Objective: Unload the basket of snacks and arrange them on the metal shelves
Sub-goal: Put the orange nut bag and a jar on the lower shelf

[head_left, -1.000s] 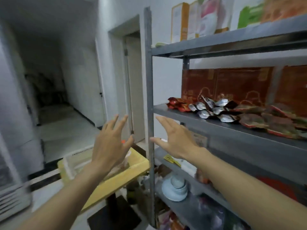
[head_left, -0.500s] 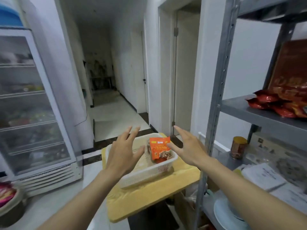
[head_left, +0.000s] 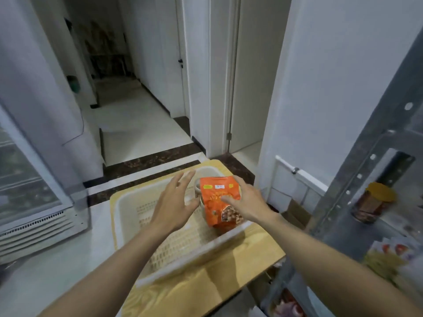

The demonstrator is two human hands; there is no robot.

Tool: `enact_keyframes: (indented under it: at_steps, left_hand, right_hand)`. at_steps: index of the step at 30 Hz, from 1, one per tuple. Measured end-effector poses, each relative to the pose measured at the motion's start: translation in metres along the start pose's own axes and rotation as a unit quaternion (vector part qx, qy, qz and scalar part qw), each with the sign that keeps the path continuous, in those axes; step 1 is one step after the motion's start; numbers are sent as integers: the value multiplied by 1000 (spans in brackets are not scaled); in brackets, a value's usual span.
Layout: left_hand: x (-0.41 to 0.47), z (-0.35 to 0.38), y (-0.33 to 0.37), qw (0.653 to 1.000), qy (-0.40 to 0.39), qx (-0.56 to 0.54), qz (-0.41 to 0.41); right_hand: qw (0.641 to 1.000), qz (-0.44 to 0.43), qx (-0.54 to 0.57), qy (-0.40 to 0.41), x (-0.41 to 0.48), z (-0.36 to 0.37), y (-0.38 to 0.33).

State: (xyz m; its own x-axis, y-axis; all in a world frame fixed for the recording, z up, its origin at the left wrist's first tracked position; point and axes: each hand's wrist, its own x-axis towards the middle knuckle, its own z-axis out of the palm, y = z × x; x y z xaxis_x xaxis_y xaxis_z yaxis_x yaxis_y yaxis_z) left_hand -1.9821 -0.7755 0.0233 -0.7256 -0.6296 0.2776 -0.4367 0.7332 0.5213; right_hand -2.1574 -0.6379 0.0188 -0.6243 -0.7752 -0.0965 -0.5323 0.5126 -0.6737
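A white plastic basket (head_left: 146, 225) sits on a small yellow wooden table (head_left: 206, 287). An orange snack bag (head_left: 218, 197) stands upright at the basket's right end, with a pale round container partly hidden behind it. My right hand (head_left: 247, 202) touches the bag's right side, thumb lying across its front. My left hand (head_left: 174, 202) hovers over the basket just left of the bag, fingers straight and spread. The metal shelf post (head_left: 366, 156) rises at the right edge of view.
A jar with a yellow lid (head_left: 373, 202) stands on the shelf at right, with snack packets (head_left: 389, 255) below it. A glass-door fridge (head_left: 29, 191) stands at the left. A hallway and a door frame lie straight ahead.
The view swung from the shelves down to the basket. Both hands moved forward and down; my right hand reached the orange bag and my left hand came close beside it.
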Motion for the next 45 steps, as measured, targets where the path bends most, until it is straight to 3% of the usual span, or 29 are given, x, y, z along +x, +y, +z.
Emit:
enact_keyframes:
  at_steps: [10, 21, 27, 32, 37, 45]
  left_hand:
    - [80, 72, -75, 995, -84, -47, -11]
    - [127, 157, -126, 974, -101, -177, -104]
    - [146, 190, -148, 955, -108, -251, -114]
    - [155, 201, -154, 941, -113, -307, -91]
    - [154, 204, -156, 939, -93, -318, -97]
    - [127, 193, -183, 962, -54, -255, -86]
  right_hand:
    - [987, 149, 3, -56, 74, 46, 42]
    - [984, 139, -105, -42, 95, 68, 54]
    - [989, 134, -20, -67, 99, 84, 68]
    - [991, 125, 9, -38, 101, 90, 78]
    - [988, 123, 90, -1, 99, 86, 79]
    - [990, 112, 88, 17, 93, 82, 75]
